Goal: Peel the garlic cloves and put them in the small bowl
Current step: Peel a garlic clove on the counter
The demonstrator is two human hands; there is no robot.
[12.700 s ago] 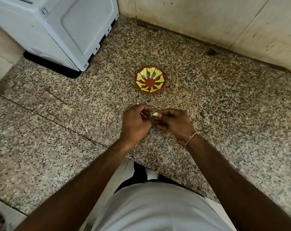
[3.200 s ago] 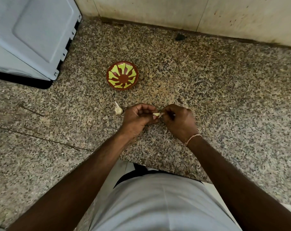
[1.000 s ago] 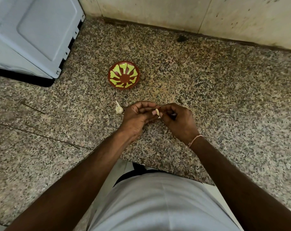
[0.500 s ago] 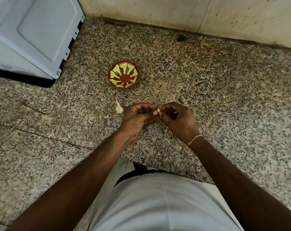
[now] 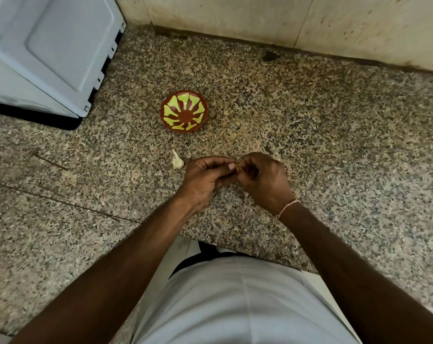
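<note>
A small red-brown bowl (image 5: pixel 184 111) with a yellow-green petal pattern sits on the speckled granite counter (image 5: pixel 334 145); I see nothing inside it. Just in front of it my left hand (image 5: pixel 205 175) and my right hand (image 5: pixel 262 180) meet fingertip to fingertip and pinch a garlic clove (image 5: pixel 237 167) between them. Only a sliver of the clove shows; my fingers hide the rest. A pale unpeeled garlic piece (image 5: pixel 177 162) with a pointed tip lies on the counter, just left of my left hand.
A pale blue-grey appliance (image 5: pixel 49 50) stands at the back left. A tiled wall (image 5: pixel 284 18) closes the back of the counter. The counter's front edge (image 5: pixel 235 249) runs just under my forearms. Faint papery bits lie near my right hand.
My hands stay together in the same spot. The clove showed more plainly between my fingertips a second ago; my fingers now cover most of it.
</note>
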